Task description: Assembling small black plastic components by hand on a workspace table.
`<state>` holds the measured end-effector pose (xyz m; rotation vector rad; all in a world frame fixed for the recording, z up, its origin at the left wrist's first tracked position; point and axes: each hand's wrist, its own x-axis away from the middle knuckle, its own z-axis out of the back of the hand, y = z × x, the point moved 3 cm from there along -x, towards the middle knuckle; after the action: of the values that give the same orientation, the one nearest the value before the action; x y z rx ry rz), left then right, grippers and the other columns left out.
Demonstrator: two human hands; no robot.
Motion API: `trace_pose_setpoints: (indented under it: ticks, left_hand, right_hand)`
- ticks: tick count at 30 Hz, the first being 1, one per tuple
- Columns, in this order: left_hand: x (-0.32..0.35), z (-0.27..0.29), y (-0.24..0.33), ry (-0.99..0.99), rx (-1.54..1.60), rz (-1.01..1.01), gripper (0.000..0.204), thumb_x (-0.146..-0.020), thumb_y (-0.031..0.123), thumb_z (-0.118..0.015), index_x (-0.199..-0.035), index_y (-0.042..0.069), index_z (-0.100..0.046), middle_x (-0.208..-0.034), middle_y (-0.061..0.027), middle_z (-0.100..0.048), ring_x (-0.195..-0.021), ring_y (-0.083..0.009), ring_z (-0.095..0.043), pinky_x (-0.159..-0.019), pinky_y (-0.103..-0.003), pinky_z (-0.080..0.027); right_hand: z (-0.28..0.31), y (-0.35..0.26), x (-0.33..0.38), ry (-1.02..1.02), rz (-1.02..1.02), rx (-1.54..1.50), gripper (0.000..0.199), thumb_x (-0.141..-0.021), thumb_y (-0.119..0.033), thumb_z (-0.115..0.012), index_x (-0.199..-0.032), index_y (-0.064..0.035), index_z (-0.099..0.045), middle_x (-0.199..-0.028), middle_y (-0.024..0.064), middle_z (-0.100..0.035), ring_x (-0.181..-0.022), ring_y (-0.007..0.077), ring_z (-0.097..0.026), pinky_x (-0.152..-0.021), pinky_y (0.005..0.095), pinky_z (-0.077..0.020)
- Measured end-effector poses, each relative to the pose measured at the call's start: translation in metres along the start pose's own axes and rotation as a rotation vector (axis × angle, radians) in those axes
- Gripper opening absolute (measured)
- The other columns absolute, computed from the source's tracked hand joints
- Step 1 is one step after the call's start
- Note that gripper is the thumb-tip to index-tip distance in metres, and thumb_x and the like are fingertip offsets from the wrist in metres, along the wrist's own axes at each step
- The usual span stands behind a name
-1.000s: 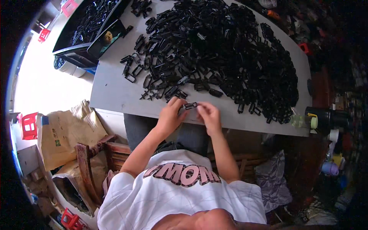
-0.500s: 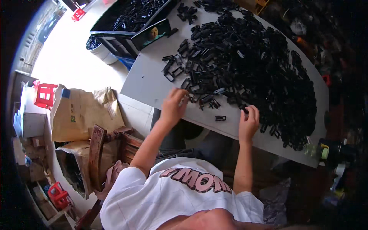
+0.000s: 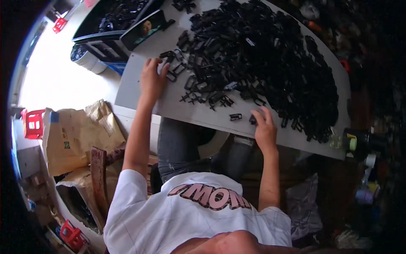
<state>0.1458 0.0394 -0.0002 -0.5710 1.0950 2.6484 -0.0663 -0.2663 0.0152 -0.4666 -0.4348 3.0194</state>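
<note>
A large heap of small black plastic parts (image 3: 270, 59), many shaped like open rectangular frames, covers much of the light grey table (image 3: 137, 91). My left hand (image 3: 153, 79) is over the table's left side, thumb and fingers apart, beside a few loose black frames (image 3: 174, 70). Nothing shows between its fingers. Near the table's front edge, my right hand (image 3: 266, 129) has its fingertips closed on a small dark part (image 3: 253, 120), which they partly hide. One black frame (image 3: 235, 117) lies alone just left of that hand.
A phone (image 3: 144, 29) showing a video leans against a black bin (image 3: 101, 44) of similar parts. Left of it stands a white bucket (image 3: 91, 62). Brown paper sacks (image 3: 84, 131) and a wooden chair (image 3: 99, 178) are at my left. A dark object with a green part (image 3: 352, 142) sits by the right corner.
My left hand has moved left and away from me, from the heap's near edge to the loose frames. My right hand stays near the front edge. The whole view has shifted slightly.
</note>
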Motion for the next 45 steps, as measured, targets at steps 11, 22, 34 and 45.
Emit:
trace_pose_setpoints:
  ticks: [11, 22, 34, 45]
  left_hand:
    - [-0.008, 0.008, 0.011, -0.120, -0.040, -0.004, 0.025, -0.079, 0.011, -0.064, -0.101, 0.005, -0.053, -0.083, -0.0124, -0.062, -0.072, -0.0256, -0.059, -0.064, -0.034, -0.045]
    - [0.078, 0.000, 0.087, -0.554, 0.737, 0.316, 0.026, -0.083, 0.007, -0.059, -0.109, 0.005, -0.056, -0.073, 0.0016, -0.051, -0.062, -0.0043, -0.045, -0.057, -0.020, -0.038]
    - [0.118, -0.036, 0.103, -0.435, 0.612, 0.173, 0.012, -0.081, 0.005, -0.060, -0.093, 0.001, -0.058, -0.073, -0.0099, -0.057, -0.061, -0.0107, -0.053, -0.057, -0.024, -0.042]
    - [0.127, -0.040, 0.114, -0.384, 0.643, 0.346, 0.009, -0.084, 0.006, -0.061, -0.091, 0.000, -0.060, -0.071, -0.0096, -0.062, -0.058, -0.0078, -0.056, -0.049, -0.023, -0.043]
  right_hand:
    - [0.017, -0.008, -0.015, -0.152, 0.148, -0.176, 0.032, -0.067, -0.001, -0.068, -0.098, -0.0068, -0.062, -0.102, 0.0076, -0.057, -0.087, 0.0262, -0.057, -0.073, 0.0350, -0.0475]
    - [-0.009, -0.036, -0.028, -0.268, 0.353, -0.079, 0.031, -0.065, -0.004, -0.070, -0.094, -0.0045, -0.061, -0.093, 0.0077, -0.057, -0.084, 0.0255, -0.056, -0.067, 0.0349, -0.0477]
    - [-0.010, -0.072, -0.016, -0.092, -0.012, -0.439, 0.032, -0.065, -0.001, -0.065, -0.096, -0.0021, -0.057, -0.091, 0.0123, -0.055, -0.085, 0.0312, -0.057, -0.073, 0.0376, -0.0469]
    - [-0.012, -0.084, -0.017, -0.091, 0.036, -0.290, 0.033, -0.065, 0.000, -0.066, -0.097, -0.0010, -0.058, -0.090, 0.0124, -0.052, -0.083, 0.0303, -0.055, -0.069, 0.0382, -0.0467]
